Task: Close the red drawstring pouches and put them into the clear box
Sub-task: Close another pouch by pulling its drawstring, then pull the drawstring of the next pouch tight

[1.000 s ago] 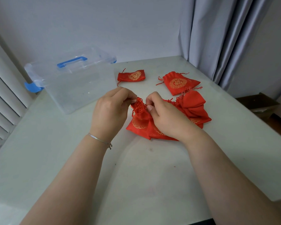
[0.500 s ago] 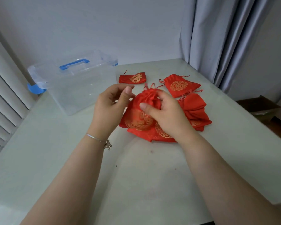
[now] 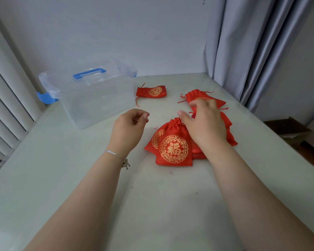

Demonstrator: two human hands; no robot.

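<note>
A red pouch with a gold emblem [image 3: 172,148] lies flat on the table, its neck gathered, on top of a small pile of red pouches [image 3: 228,132]. My right hand [image 3: 203,124] hovers over that pile with fingers spread and relaxed, reaching toward another red pouch [image 3: 198,96] farther back. My left hand [image 3: 129,127] floats left of the front pouch, fingers loosely curled, holding nothing. A smaller pouch [image 3: 152,91] lies alone near the clear box [image 3: 98,98], which stands open at the back left with a blue handle.
The pale table [image 3: 80,178] ends at a wall behind. Grey curtains [image 3: 243,51] hang at the back right. White blinds [image 3: 5,105] line the left side. A cardboard box [image 3: 286,127] sits on the floor to the right.
Both hands have let go of the pouch they were cinching; it now lies flat on the pile. My right hand moved back over the pile, and my left hand drew away to the left.
</note>
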